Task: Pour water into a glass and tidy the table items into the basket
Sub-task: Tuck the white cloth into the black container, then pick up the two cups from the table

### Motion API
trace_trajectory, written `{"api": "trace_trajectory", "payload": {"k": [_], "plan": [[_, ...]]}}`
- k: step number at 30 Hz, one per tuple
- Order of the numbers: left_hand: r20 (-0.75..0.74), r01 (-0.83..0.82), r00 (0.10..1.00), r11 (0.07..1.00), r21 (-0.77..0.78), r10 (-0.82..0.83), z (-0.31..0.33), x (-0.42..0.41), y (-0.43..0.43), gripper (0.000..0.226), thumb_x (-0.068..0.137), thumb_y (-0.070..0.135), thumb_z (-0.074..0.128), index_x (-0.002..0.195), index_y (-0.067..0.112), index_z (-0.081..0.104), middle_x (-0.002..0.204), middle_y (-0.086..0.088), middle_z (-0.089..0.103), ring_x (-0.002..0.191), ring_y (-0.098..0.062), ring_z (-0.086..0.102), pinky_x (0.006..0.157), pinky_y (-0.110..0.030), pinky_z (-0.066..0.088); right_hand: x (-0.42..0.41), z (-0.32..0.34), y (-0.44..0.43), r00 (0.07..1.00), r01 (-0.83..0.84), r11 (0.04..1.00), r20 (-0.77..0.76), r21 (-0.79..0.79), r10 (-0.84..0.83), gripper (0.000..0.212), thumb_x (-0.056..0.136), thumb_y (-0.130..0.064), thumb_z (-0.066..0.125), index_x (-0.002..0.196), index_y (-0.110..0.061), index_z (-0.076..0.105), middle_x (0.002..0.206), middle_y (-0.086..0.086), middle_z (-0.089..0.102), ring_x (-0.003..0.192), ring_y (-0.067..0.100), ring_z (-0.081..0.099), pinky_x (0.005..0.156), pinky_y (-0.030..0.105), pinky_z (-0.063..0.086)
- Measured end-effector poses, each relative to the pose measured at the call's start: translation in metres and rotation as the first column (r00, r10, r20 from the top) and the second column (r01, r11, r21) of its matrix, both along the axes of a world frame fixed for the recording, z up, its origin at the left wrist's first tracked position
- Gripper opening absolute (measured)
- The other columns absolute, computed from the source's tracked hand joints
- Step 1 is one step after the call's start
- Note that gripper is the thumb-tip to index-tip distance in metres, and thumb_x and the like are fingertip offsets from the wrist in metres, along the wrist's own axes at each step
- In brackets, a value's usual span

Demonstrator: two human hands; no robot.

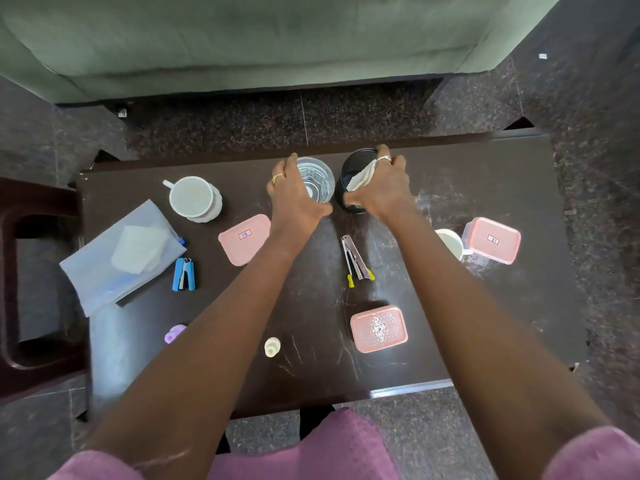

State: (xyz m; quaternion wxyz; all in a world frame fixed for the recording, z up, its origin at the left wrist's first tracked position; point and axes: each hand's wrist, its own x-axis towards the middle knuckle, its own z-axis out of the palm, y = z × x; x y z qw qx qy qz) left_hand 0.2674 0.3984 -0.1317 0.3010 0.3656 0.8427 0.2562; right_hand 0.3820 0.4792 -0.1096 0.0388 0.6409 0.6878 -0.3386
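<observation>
A clear glass with water in it stands near the far edge of the dark table. My left hand wraps around its left side. Right beside it stands a black mesh basket. My right hand grips the basket's right rim and pinches a white folded cloth that hangs into it.
On the table lie a white jug, a blue pouch, a blue stapler, a metal stapler, three pink boxes, a white cup, a purple item and a small white bottle. A green sofa stands beyond.
</observation>
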Motion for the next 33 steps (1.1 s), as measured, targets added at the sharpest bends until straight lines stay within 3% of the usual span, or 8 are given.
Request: {"api": "trace_trajectory", "payload": {"k": [11,20,26,29,33], "plan": [[0.024,-0.033,0.999,0.999,-0.009,0.034,-0.005,-0.002,0.002,0.099,0.061,0.018,0.082,0.142,0.012,0.026,0.147,-0.010,0.029,0.133,-0.027,0.030,0.108,-0.032,0.025,-0.004,-0.002,-0.008,0.999,-0.012,1.000,0.039,-0.014,0.013,0.109,0.062,-0.032,0.082,0.146,-0.018,0.015,0.141,0.012,0.028,0.128,0.036,0.035,0.097,0.045,0.042],[0.019,0.049,0.999,0.998,-0.032,-0.048,0.000,-0.007,0.001,0.110,0.060,0.031,0.085,0.145,0.008,0.018,0.149,-0.013,0.025,0.139,-0.026,0.021,0.113,-0.034,0.015,-0.005,0.003,-0.011,1.000,0.008,0.999,0.016,-0.042,-0.007,0.111,0.064,-0.032,0.082,0.148,-0.021,0.010,0.143,0.012,0.026,0.129,0.036,0.035,0.097,0.045,0.041],[-0.056,0.133,0.990,0.991,0.019,-0.132,0.008,-0.024,-0.023,0.121,0.055,0.039,0.086,0.147,0.010,0.013,0.153,-0.014,0.020,0.143,-0.027,0.014,0.115,-0.037,0.009,0.014,0.006,-0.021,0.999,0.031,1.000,-0.034,-0.002,-0.031,0.115,0.061,-0.032,0.082,0.149,-0.023,0.007,0.150,0.014,0.017,0.135,0.037,0.021,0.106,0.046,0.031],[-0.091,0.126,0.988,0.992,-0.019,-0.127,0.009,-0.042,-0.044,0.118,0.056,0.040,0.085,0.147,0.013,0.015,0.153,-0.014,0.018,0.142,-0.030,0.014,0.116,-0.041,0.013,0.026,0.009,-0.034,0.993,0.102,0.994,-0.061,0.043,-0.099,0.104,0.063,-0.029,0.080,0.147,-0.019,0.019,0.151,0.014,0.019,0.135,0.037,0.021,0.109,0.045,0.028],[-0.242,0.054,0.968,0.995,-0.087,-0.073,0.007,-0.072,-0.065,0.106,0.061,0.037,0.083,0.144,0.010,0.023,0.151,-0.015,0.025,0.139,-0.033,0.024,0.114,-0.043,0.019,0.045,0.006,-0.057,0.948,0.320,0.928,-0.072,0.193,-0.312,0.066,0.074,-0.023,0.070,0.131,-0.003,0.046,0.141,0.016,0.035,0.125,0.037,0.034,0.104,0.042,0.032]]}}
